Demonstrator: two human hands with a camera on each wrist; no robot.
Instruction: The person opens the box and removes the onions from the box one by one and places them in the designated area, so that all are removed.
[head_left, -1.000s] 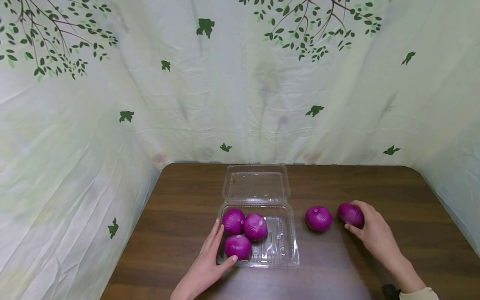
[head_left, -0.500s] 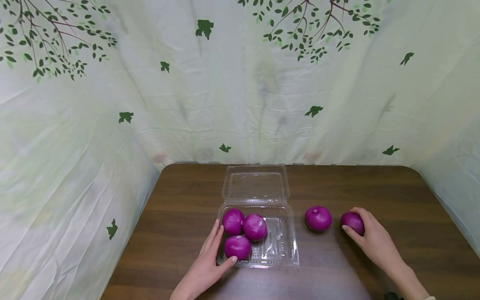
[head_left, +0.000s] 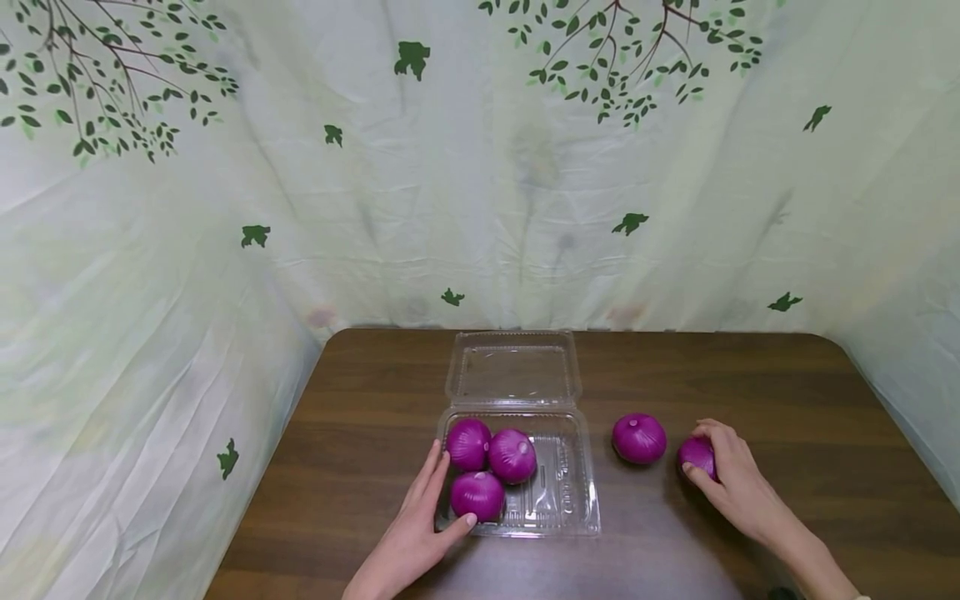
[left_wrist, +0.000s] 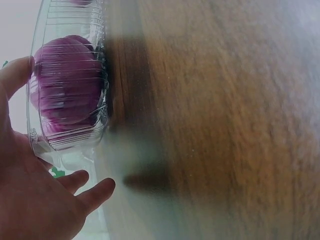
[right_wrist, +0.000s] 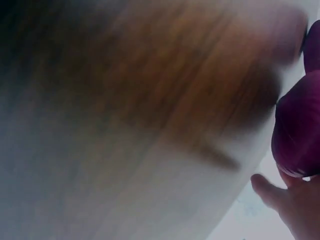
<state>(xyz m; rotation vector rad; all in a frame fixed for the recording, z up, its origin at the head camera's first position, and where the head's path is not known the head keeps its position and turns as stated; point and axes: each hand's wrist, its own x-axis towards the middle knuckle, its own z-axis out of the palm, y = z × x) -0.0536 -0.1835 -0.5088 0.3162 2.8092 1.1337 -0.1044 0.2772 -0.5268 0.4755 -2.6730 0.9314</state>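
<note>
Grasping a purple onion is the right hand. The left hand, outstretched, touches a clear container.

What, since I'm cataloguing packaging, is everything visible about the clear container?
The clear container looks like thin, ridged plastic, a rectangular tray. Its lid lies open on the far side, apparently joined. It rests flat on the brown table, holding three purple onions toward its left; the left hand touches its near left corner.

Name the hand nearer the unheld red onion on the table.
Right. Right hand grips another onion beside the unheld red onion; left hand touches the clamshell's opposite side.
</note>
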